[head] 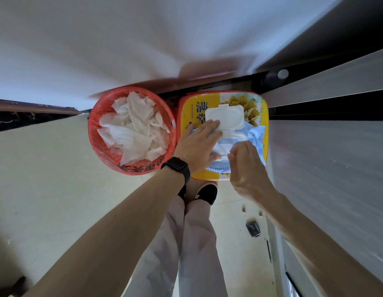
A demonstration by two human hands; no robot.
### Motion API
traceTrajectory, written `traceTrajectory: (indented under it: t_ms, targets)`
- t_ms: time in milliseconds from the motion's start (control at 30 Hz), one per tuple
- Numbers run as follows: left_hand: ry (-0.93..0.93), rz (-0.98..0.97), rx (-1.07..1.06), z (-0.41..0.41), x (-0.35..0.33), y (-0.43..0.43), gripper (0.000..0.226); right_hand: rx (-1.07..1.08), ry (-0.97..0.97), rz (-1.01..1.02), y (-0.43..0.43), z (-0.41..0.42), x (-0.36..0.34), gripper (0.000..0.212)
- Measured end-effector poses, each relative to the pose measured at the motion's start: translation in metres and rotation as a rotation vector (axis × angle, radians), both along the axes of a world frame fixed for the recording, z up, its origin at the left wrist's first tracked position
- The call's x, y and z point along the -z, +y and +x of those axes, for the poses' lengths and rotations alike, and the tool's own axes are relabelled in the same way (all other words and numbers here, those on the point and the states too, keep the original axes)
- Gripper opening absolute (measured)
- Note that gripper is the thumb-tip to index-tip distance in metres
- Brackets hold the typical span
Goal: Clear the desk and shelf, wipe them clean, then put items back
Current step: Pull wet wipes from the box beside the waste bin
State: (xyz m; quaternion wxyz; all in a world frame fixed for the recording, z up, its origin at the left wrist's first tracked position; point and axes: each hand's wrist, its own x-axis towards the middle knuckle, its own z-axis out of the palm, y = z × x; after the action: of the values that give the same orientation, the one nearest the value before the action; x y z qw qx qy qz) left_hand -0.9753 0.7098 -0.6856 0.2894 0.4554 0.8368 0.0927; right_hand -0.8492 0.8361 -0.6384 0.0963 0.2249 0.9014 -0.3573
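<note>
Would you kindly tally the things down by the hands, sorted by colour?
Red: 1, the basket of used wipes
Yellow: 1, the stool
White and pale blue: 1, the wipes pack, lid open
Black: 1, the watch on the left wrist
Total: 4

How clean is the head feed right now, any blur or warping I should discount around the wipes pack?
Head view: the wipes pack, both hands (left hand, right hand) and the red basket read sharp; the top of the frame is streaked by motion blur; wide-angle distortion bends the edges and stretches the forearms; lighting is soft, no harsh glare.
</note>
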Motion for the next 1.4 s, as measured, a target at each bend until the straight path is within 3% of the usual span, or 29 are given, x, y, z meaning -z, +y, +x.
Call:
traceTrajectory:
  t_ms: [133,300,600,767,900,1000,1167,1400]
  targets:
    - [-0.023,0.032,-0.041,-0.002,-0.004,0.0,0.056,0.492,-0.131,-0.294,0.003,0.026,-0.047,0.011]
    - [-0.012,-0.039,-0.031,-0.003,-0.014,0.008,0.056,0.879,-0.087,-0.317,0.0,0.044,-0.097,0.016]
    - [0.039,-0.129,0.005,0.004,-0.026,0.018,0.061,1.15,0.157,-0.314,-0.012,0.036,-0.125,0.019]
    - [-0.037,-0.062,0.025,-0.002,-0.029,0.007,0.071,1.323,0.327,-0.544,0.007,0.038,-0.136,0.024]
    - [0.056,0.005,-0.109,-0.009,-0.031,-0.011,0.08,1.441,0.444,-0.791,0.017,0.047,-0.141,0.029]
    - [0.041,0.039,-0.258,-0.005,-0.026,0.001,0.091,1.501,0.383,-0.807,0.013,0.058,-0.134,0.033]
    - [-0.001,0.035,-0.492,0.014,-0.018,0.038,0.13,1.557,0.271,-0.879,0.0,0.07,-0.121,0.027]
    - [0.001,0.259,-0.485,0.012,-0.016,0.041,0.108,1.606,0.263,-0.886,-0.011,0.076,-0.112,0.026]
